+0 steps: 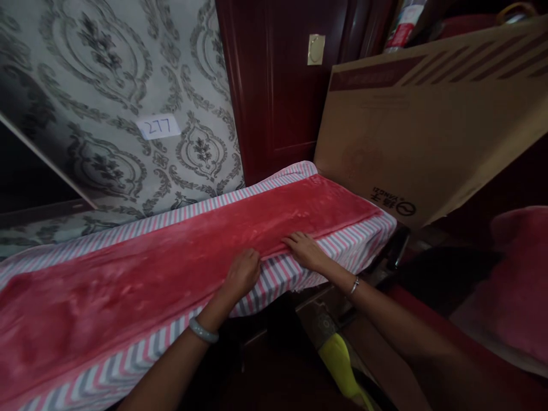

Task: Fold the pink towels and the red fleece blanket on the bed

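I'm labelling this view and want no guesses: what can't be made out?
All in the head view:
Left hand fingertips: hidden by the hand itself, so its grip on the red plush cloth is unclear.
Surface directly beneath the pink-grey-white striped cloth: covered by it.
Black flat panel: cut off by the left edge.
Clear plastic bottle with red-and-white label: cut off by the top edge.

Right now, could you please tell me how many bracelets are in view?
2: a thick, pale bangle around the wrist of the left hand and a thin, silvery bracelet around that of the right hand. Both hands are at the red cloth.
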